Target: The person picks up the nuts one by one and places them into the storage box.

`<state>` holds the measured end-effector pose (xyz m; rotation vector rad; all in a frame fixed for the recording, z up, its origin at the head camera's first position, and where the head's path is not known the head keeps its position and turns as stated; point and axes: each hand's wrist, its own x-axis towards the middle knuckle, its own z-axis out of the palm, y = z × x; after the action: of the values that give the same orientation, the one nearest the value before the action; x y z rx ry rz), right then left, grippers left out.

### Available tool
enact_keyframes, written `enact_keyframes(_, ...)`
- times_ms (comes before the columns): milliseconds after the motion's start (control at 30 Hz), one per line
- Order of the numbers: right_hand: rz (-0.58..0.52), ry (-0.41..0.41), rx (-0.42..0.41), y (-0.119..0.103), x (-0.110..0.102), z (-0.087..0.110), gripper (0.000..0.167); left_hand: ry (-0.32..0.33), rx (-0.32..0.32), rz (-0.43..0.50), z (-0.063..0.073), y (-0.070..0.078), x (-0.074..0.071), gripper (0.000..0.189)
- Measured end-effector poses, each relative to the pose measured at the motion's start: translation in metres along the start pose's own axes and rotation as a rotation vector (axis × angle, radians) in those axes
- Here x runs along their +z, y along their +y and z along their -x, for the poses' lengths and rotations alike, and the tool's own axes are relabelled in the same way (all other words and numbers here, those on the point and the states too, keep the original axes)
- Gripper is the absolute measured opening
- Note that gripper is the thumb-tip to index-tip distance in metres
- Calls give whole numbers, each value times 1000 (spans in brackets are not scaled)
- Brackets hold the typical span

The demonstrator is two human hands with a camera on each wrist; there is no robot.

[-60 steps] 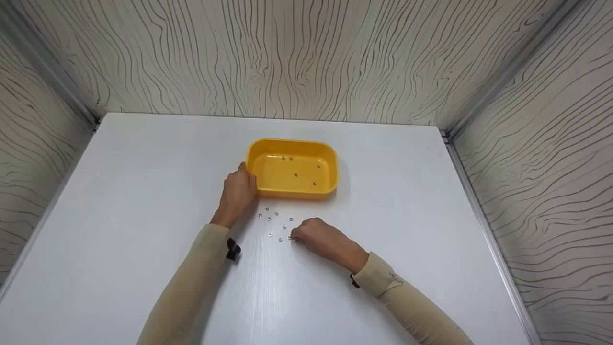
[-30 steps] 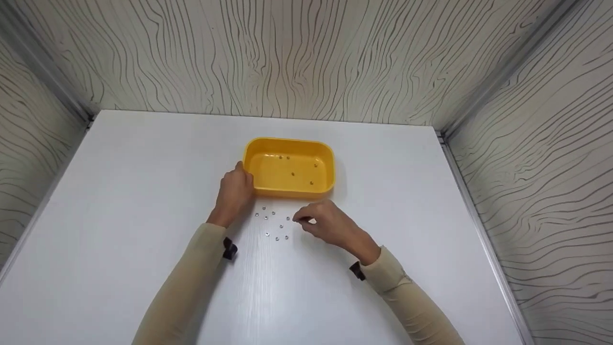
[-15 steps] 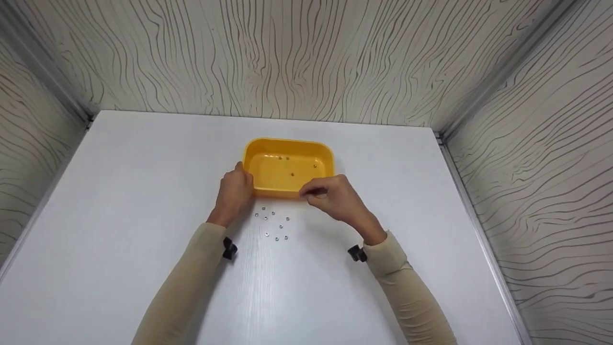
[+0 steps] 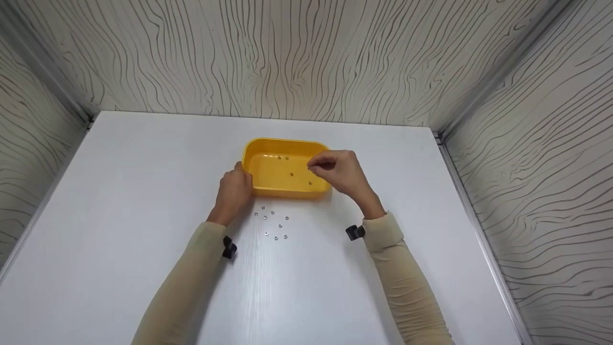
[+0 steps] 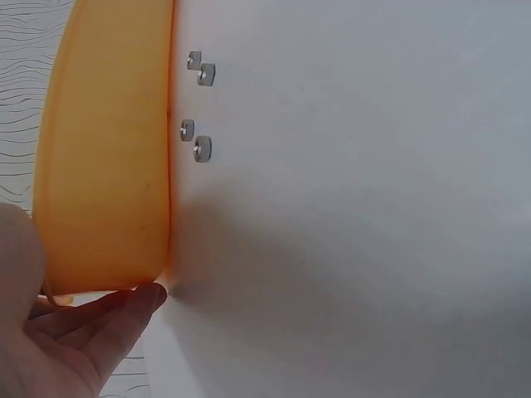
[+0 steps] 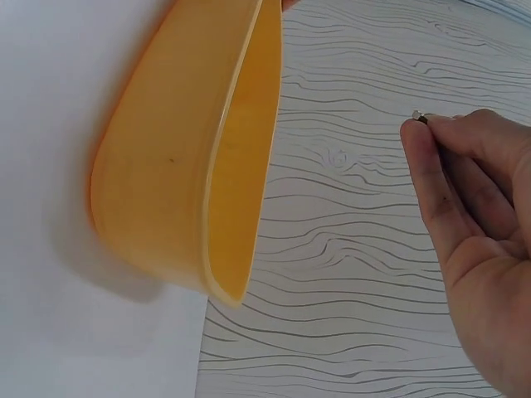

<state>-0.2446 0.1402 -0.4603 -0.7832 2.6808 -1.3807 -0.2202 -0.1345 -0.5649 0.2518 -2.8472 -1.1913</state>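
A yellow plastic bin (image 4: pixel 282 194) stands on the white table. My left hand (image 4: pixel 234 191) grips its left end; in the left wrist view the thumb is at the rim and the fingers (image 5: pixel 137 311) lie against the end wall. Over the bin's right side, my right hand (image 4: pixel 342 172) pinches a small metal nut (image 6: pixel 419 116) between thumb and fingertips. Several nuts lie apart on the bin's floor, among them one nut (image 4: pixel 291 174) near the middle. More loose nuts (image 4: pixel 280 225) are scattered on the table in front of the bin.
The white table (image 4: pixel 143 158) meets a wood-grain patterned wall (image 4: pixel 287 62) at the back and similar panels at both sides. Metal rails run along the side edges. Each wrist has a black strap mount, such as the right mount (image 4: pixel 355 233).
My right hand has lifted from the nuts on the table and moved forward with a nut to above the bin's right side. The left hand stays on the bin's left end.
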Motion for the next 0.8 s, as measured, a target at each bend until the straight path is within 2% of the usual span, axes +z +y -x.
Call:
enact_keyframes(233,-46,-43,134,7,-9,-18,9,16,8,3,1,0,3,34)
enact_keyframes(433,-150,-75,246,21,-12,-34,11,-5,-14,26,1,-1,5,35)
enact_keyframes(633,-272,-85,385,34,-10,-48,16,4,-11,15,1,0,3,37)
enact_keyframes(800,-332,-80,456,45,-6,-58,20,-4,-25,19,0,1,2,38)
